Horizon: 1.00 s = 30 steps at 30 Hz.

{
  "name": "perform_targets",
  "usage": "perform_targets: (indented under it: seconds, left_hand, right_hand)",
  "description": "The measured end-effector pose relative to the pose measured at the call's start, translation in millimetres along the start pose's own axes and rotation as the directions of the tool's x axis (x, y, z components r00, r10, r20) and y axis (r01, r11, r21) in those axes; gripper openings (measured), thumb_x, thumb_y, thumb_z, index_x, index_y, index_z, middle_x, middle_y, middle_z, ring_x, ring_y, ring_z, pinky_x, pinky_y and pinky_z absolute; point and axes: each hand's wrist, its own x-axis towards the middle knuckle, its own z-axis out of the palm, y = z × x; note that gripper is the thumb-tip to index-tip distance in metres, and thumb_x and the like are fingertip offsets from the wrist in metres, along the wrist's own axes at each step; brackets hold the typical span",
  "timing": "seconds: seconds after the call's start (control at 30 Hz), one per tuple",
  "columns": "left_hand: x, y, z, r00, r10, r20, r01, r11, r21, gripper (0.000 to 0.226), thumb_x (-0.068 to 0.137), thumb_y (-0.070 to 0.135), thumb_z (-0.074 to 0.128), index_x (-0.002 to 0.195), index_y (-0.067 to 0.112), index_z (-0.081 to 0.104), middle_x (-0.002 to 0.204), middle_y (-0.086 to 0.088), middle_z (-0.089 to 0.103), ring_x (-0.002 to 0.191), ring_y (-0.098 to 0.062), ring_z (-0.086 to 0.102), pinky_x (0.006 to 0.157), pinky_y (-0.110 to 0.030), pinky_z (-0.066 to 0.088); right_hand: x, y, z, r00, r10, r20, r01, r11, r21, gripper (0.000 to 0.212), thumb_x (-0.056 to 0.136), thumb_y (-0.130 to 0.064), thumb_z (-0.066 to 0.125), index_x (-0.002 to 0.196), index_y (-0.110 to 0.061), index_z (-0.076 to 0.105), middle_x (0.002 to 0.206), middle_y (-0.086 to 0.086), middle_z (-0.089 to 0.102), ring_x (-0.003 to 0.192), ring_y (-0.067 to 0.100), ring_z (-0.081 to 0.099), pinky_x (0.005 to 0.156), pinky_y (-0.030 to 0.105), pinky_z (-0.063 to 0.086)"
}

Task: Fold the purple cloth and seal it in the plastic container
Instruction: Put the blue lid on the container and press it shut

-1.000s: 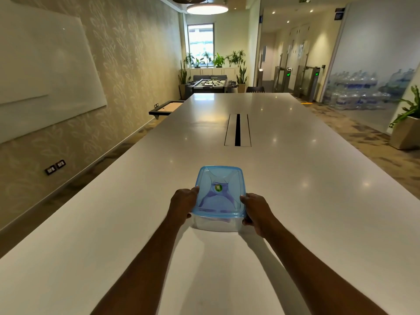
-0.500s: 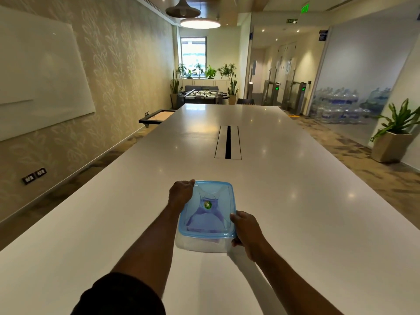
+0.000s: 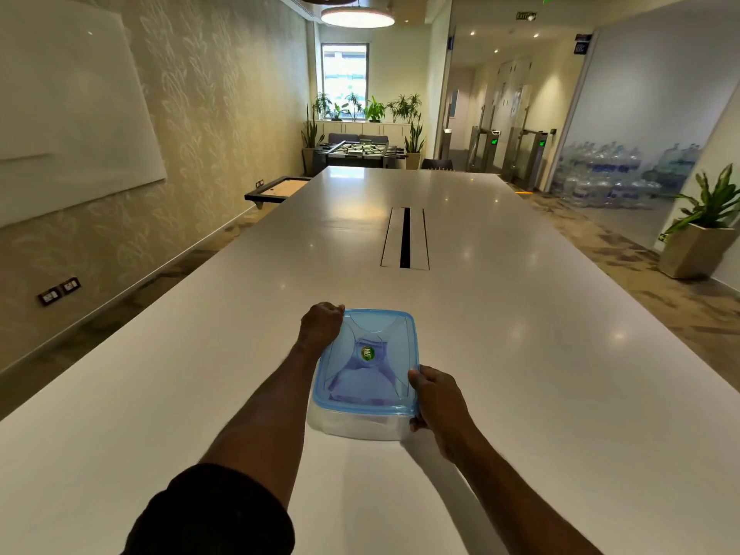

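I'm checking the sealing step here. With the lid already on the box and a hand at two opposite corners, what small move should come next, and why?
Probably press down the two corners under the hands. The blue lid covers the clear container with the purple cloth inside; the left hand sits at the far left corner, the right hand at the near right. Whether the rim is snapped shut cannot be seen.
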Motion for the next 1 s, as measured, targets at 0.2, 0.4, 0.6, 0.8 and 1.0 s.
perform_targets:
  seconds: [0.2, 0.4, 0.6, 0.8, 1.0]
  left_hand:
    - [2.6, -4.3, 2.9, 0.997, -0.020, 0.077, 0.023, 0.999, -0.042, 0.031, 0.095, 0.026, 0.044, 0.110, 0.005, 0.062, 0.120, -0.018, 0.062, 0.111, -0.034, 0.057, 0.081, -0.027, 0.039]
    - [6.9, -4.5, 4.9, 0.993, -0.041, 0.109, 0.046, 0.998, -0.041, 0.038, 0.096, 0.029, 0.041, 0.119, 0.004, 0.059, 0.122, -0.019, 0.062, 0.113, -0.033, 0.057, 0.081, -0.026, 0.039]
    - [9.7, -8.1, 10.4, 0.997, -0.043, 0.066, 0.046, 0.998, -0.042, 0.036, 0.095, 0.028, 0.041, 0.118, 0.007, 0.059, 0.120, -0.016, 0.063, 0.111, -0.031, 0.059, 0.078, -0.023, 0.037]
    - [12.7, -11.2, 12.4, 0.999, -0.031, 0.034, 0.032, 0.999, -0.017, 0.036, 0.095, 0.030, 0.042, 0.117, 0.008, 0.060, 0.118, -0.014, 0.064, 0.109, -0.030, 0.060, 0.077, -0.023, 0.037]
    - [12.0, -11.8, 13.7, 1.000, -0.008, 0.006, 0.008, 1.000, -0.008, 0.035, 0.096, 0.029, 0.041, 0.110, 0.006, 0.063, 0.112, -0.017, 0.066, 0.104, -0.033, 0.061, 0.074, -0.024, 0.037]
  right_hand:
    - [-0.5, 1.1, 0.1, 1.000, -0.008, -0.008, 0.008, 1.000, -0.013, 0.025, 0.099, -0.022, 0.045, 0.100, -0.009, 0.066, 0.070, 0.002, 0.067, 0.043, 0.003, 0.059, 0.037, 0.020, 0.042]
    - [7.0, -3.8, -11.6, 0.995, 0.087, 0.055, -0.085, 0.996, -0.040, 0.027, 0.097, -0.031, 0.047, 0.098, -0.012, 0.067, 0.067, 0.004, 0.065, 0.042, 0.009, 0.058, 0.042, 0.023, 0.047]
    - [58.1, -34.3, -25.3, 0.986, 0.055, -0.156, -0.071, 0.992, -0.101, 0.045, 0.094, -0.048, 0.045, 0.078, -0.007, 0.055, 0.072, 0.010, 0.057, 0.055, 0.023, 0.053, 0.047, 0.030, 0.052]
    - [109.5, -44.5, -3.0, 0.990, 0.005, -0.139, -0.030, 0.983, -0.179, 0.039, 0.097, -0.038, 0.037, 0.087, -0.007, 0.057, 0.084, 0.017, 0.061, 0.067, 0.028, 0.058, 0.051, 0.029, 0.045]
    - [128.9, -35.5, 13.6, 0.982, -0.069, -0.176, 0.023, 0.967, -0.254, 0.038, 0.095, -0.030, 0.045, 0.089, 0.001, 0.066, 0.096, 0.023, 0.067, 0.087, 0.033, 0.062, 0.070, 0.032, 0.042]
